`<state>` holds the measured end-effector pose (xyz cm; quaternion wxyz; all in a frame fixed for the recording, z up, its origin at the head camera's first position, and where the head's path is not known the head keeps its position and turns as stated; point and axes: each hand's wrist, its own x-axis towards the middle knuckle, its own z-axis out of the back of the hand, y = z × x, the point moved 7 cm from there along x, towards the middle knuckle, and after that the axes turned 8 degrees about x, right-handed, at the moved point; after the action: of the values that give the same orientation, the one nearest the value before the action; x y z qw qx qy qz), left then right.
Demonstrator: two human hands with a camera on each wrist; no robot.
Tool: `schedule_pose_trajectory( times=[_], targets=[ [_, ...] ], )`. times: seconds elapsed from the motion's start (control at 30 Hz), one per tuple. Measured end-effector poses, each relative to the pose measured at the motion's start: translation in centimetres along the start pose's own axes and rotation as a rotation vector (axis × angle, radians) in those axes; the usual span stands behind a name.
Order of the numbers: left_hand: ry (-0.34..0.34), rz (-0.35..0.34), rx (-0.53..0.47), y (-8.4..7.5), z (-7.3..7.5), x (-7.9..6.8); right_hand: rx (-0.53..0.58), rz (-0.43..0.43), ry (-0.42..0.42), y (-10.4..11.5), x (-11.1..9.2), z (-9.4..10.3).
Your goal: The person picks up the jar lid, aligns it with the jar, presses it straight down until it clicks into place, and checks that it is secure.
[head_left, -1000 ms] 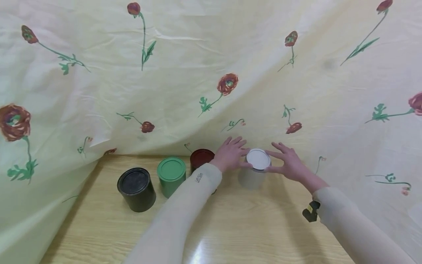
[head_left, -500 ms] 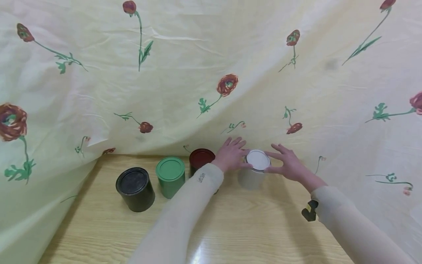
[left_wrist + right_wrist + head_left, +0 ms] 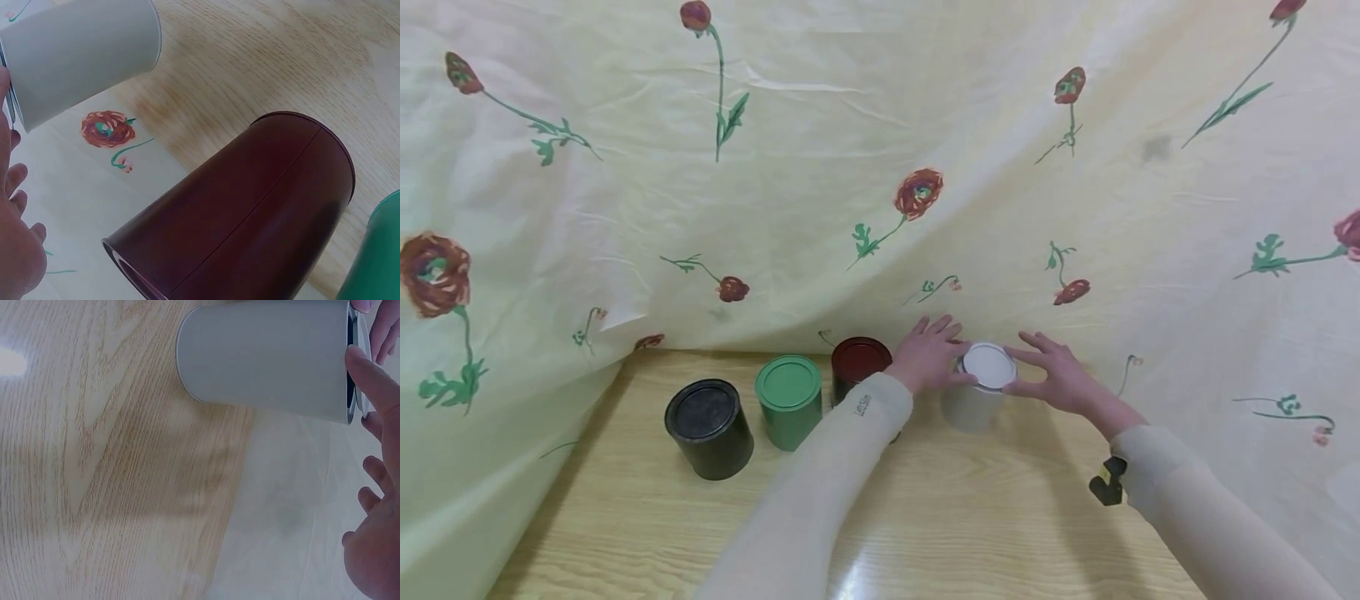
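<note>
A light grey can [image 3: 972,410] stands on the wooden table with a white lid [image 3: 989,367] at its top. In the right wrist view a dark gap shows between the can's rim and the lid [image 3: 364,375], which sits a little apart from it. My left hand [image 3: 927,358] holds the lid's left edge between thumb and forefinger, the other fingers spread. Opposite it, my right hand [image 3: 1058,377] holds the right edge likewise, its thumb close to the can's rim. Part of each hand lies outside its wrist view.
Left of the grey can stand a dark red can [image 3: 861,360], a green can [image 3: 790,400] and a black can [image 3: 711,429]. My left sleeve [image 3: 827,475] hides part of the red can. A flowered cloth [image 3: 820,208] hangs behind the table [image 3: 940,508].
Both hands stay at the lid in nearly the same pose. The head view shifts very slightly, and the cans keep their places.
</note>
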<state>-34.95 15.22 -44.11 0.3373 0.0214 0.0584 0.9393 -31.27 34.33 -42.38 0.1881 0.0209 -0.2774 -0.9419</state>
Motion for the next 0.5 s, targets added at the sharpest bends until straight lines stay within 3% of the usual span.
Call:
schedule_pose_trajectory(
  times=[0.5],
  targets=[
    [0.012,-0.004,0.011,-0.45,0.27,-1.02,-0.037,-0.039,0.070,-0.04,-0.42,-0.42]
  ],
)
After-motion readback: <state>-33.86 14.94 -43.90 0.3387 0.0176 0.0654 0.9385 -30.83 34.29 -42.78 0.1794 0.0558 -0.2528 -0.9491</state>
